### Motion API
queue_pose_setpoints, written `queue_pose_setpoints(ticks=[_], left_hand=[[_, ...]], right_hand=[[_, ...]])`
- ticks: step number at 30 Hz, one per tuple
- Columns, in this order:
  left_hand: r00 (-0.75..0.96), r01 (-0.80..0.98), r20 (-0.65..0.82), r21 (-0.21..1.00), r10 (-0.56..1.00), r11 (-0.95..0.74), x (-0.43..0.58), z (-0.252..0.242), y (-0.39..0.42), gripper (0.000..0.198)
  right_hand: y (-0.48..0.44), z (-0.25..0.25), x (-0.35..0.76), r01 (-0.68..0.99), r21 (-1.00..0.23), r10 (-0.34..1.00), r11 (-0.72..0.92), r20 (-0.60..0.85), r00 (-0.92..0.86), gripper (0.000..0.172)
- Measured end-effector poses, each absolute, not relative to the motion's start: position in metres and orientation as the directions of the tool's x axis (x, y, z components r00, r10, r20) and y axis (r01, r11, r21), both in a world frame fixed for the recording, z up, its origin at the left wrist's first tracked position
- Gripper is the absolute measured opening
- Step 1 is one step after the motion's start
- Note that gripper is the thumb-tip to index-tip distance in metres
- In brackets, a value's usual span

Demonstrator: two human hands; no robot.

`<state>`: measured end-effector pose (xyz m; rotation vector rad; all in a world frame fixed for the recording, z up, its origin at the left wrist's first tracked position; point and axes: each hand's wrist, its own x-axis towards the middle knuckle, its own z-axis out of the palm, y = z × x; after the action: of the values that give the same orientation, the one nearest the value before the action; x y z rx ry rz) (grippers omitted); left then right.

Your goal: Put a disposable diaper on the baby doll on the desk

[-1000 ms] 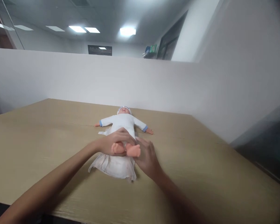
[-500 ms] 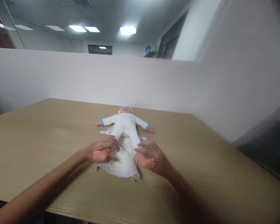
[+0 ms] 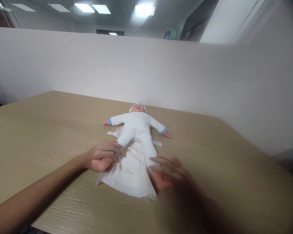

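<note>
A baby doll point(image 3: 138, 121) in a white suit with blue cuffs and a printed white cap lies on its back, arms out and legs apart. Beneath its hips and between its legs is a spread white diaper point(image 3: 130, 175), its tabs showing at both sides of the waist and its front edge toward me. My left hand point(image 3: 104, 152) is closed round the doll's lower leg at image left, with the bare foot poking out under the fingers. Over the other lower leg and foot, my right hand point(image 3: 172, 169) curls its fingers; it is partly blurred, and its thumb is hidden.
The doll and diaper rest on a wide wood-grain table point(image 3: 63, 139). A white partition point(image 3: 107, 68) rises behind the table's far edge, with a pale wall point(image 3: 263, 91) on the right. The table's near edge runs below my left forearm.
The view has tipped downward and come closer. The doll's legs are spread wider, with my right hand moved outward along with its leg. More of the diaper between the legs is visible.
</note>
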<state>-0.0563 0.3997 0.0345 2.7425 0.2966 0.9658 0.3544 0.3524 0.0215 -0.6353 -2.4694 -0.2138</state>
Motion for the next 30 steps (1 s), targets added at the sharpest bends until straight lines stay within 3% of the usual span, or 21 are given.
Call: queue_pose_setpoints(ticks=[12,18,24,25,28,30], left_hand=[[0.793,0.116,0.529,0.358,0.303,-0.927,-0.058,0.029,0.398,0.029],[0.792,0.110,0.532,0.358,0.300,-0.927,-0.058,0.028,0.398,0.030],[0.796,0.109,0.520,0.382,0.311,-0.918,-0.059,0.027,0.398,0.029],[0.797,0.110,0.518,0.381,0.311,-0.918,-0.059,0.027,0.398,0.029],[0.800,0.121,0.515,0.363,0.307,-0.924,-0.060,0.025,0.399,0.029],[0.800,0.130,0.514,0.354,0.309,-0.926,-0.060,0.023,0.399,0.029]], right_hand=[[0.349,-0.003,0.346,0.531,-0.153,0.519,0.834,0.546,-0.658,0.039],[0.347,0.015,0.349,0.507,-0.160,0.519,0.847,0.457,-0.722,0.054],[0.328,0.042,0.336,0.536,-0.255,0.594,0.805,0.343,-0.728,0.046],[0.324,0.043,0.333,0.553,-0.246,0.605,0.796,0.337,-0.721,0.050],[0.315,0.038,0.323,0.595,-0.179,0.614,0.784,0.364,-0.700,0.082],[0.311,0.030,0.316,0.624,-0.129,0.616,0.771,0.399,-0.679,0.091]])
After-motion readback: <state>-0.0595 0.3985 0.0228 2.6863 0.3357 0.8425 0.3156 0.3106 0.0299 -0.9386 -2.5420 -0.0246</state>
